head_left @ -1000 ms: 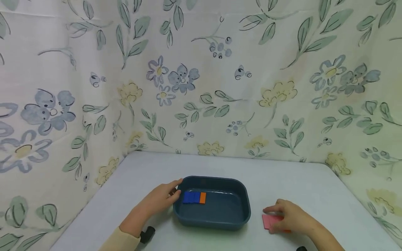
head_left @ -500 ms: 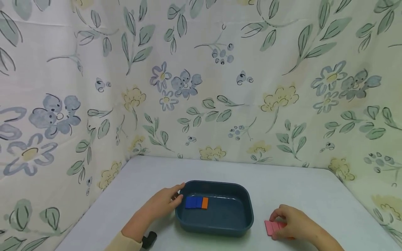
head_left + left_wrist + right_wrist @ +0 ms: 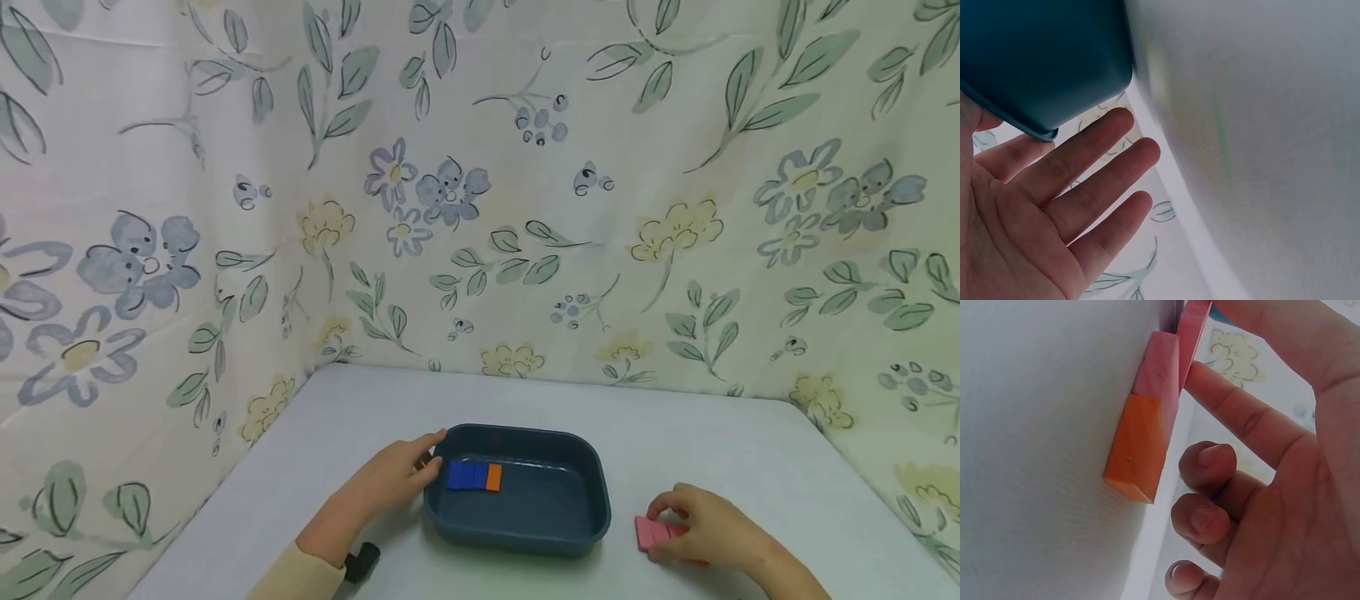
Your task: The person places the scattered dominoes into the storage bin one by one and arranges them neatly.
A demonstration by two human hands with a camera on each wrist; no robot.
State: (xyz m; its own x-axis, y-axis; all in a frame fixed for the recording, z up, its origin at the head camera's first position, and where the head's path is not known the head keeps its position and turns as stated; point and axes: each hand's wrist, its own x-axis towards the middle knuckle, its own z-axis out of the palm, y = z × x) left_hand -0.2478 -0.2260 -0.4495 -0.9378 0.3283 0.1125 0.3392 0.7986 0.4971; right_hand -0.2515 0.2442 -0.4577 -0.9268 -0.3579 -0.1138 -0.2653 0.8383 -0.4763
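A dark blue rectangular basin (image 3: 517, 537) stands mid-table, with blue blocks (image 3: 467, 475) and an orange block (image 3: 493, 477) side by side at its left. My left hand (image 3: 386, 479) touches its left rim with index finger and thumb, the other fingers stretched out below the rim in the left wrist view. To the right of the basin, my right hand (image 3: 708, 529) is over a row of pink blocks (image 3: 647, 533) on the table. Its thumb and index finger pinch a pink block (image 3: 1192, 337), tilted against another pink one. An orange block (image 3: 1136, 444) ends the row.
The white table (image 3: 420, 396) is backed by a floral curtain (image 3: 525, 250) at the rear and sides. A black device (image 3: 362, 562) sits at the left wrist.
The right hand's thumb and index finger have closed in on the pink blocks. The left hand has stayed at the basin's rim. The head view has shifted slightly.
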